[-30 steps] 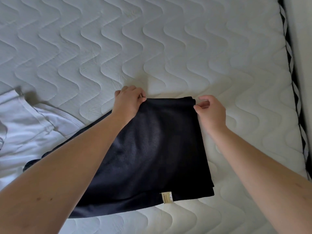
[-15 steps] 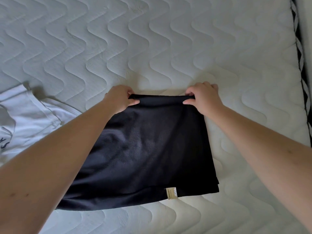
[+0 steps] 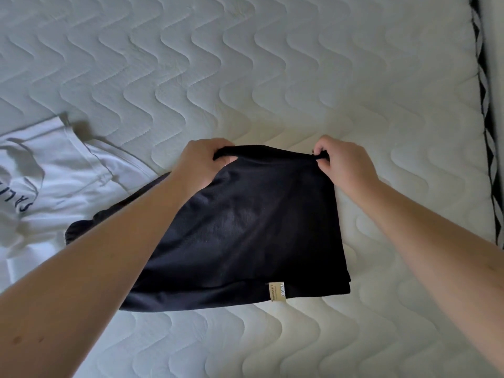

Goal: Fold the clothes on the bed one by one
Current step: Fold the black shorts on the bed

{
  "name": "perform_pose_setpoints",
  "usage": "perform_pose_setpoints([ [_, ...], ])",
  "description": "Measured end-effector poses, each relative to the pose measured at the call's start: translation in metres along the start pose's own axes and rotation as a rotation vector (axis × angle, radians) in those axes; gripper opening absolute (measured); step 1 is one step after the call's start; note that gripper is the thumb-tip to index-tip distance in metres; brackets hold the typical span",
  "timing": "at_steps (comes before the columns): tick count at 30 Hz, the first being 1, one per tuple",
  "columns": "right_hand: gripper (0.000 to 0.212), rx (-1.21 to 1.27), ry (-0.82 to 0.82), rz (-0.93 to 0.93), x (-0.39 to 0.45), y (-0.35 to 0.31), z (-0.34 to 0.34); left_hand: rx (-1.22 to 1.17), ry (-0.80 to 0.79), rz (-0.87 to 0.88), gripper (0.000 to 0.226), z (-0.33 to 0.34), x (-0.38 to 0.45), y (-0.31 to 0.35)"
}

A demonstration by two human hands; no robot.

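A black garment [image 3: 245,236], partly folded, lies in the middle of the white quilted mattress [image 3: 245,77]. A small tan label [image 3: 277,291] sits at its near edge. My left hand [image 3: 201,162] pinches the garment's far left corner and my right hand [image 3: 346,165] pinches its far right corner. The far edge is lifted a little off the bed between them. A white t-shirt [image 3: 54,181] with dark lettering lies at the left, partly under the black garment.
The mattress's right edge has a black and white patterned border [image 3: 488,137], with a pale wall beyond it. Bare quilted surface stretches beyond and to the right of the garment.
Both hands went from resting at the far corners to gripping them, and the far edge has risen slightly. The camera view shifted a little.
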State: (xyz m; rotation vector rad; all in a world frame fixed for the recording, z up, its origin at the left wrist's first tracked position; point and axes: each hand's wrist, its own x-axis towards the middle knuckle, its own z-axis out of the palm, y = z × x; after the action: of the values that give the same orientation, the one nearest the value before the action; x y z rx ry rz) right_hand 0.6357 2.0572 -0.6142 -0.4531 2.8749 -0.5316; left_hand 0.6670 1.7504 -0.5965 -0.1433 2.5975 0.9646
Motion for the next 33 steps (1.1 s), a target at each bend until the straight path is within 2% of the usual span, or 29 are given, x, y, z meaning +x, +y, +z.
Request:
perform_pose_setpoints([
  [3,0.013,0.064,0.040,0.016,-0.025,-0.004,0.005,-0.032,0.021,0.004,0.018,0.008,-0.031,0.004],
  [6,0.011,0.072,0.084,-0.016,-0.056,-0.006,0.013,0.003,0.042,0.086,0.024,0.024,-0.063,0.004],
  [10,0.006,0.066,0.144,-0.075,-0.089,-0.006,0.023,0.162,0.074,0.244,0.030,0.049,-0.099,-0.001],
  [13,0.006,0.057,0.158,-0.096,-0.107,-0.005,0.028,0.318,0.095,0.297,0.034,0.065,-0.122,-0.009],
  [18,0.006,-0.037,0.181,-0.132,-0.120,-0.007,0.028,0.538,0.067,0.286,0.039,0.091,-0.143,-0.021],
  [22,0.003,-0.131,0.110,-0.122,-0.129,-0.011,0.029,0.628,0.065,0.273,0.050,0.098,-0.148,-0.034],
  [25,0.013,-0.130,0.085,-0.113,-0.133,-0.011,0.029,0.646,0.044,0.247,0.058,0.097,-0.150,-0.037],
  [27,0.018,0.042,0.091,0.008,-0.136,-0.013,0.030,0.608,0.066,0.245,0.053,0.095,-0.150,-0.036],
  [30,0.030,0.538,0.157,0.436,-0.131,-0.018,0.029,0.568,0.103,0.254,0.044,0.094,-0.148,-0.033],
  [33,0.032,0.847,0.204,0.781,-0.121,-0.020,0.030,0.543,0.132,0.280,0.043,0.098,-0.144,-0.026],
])
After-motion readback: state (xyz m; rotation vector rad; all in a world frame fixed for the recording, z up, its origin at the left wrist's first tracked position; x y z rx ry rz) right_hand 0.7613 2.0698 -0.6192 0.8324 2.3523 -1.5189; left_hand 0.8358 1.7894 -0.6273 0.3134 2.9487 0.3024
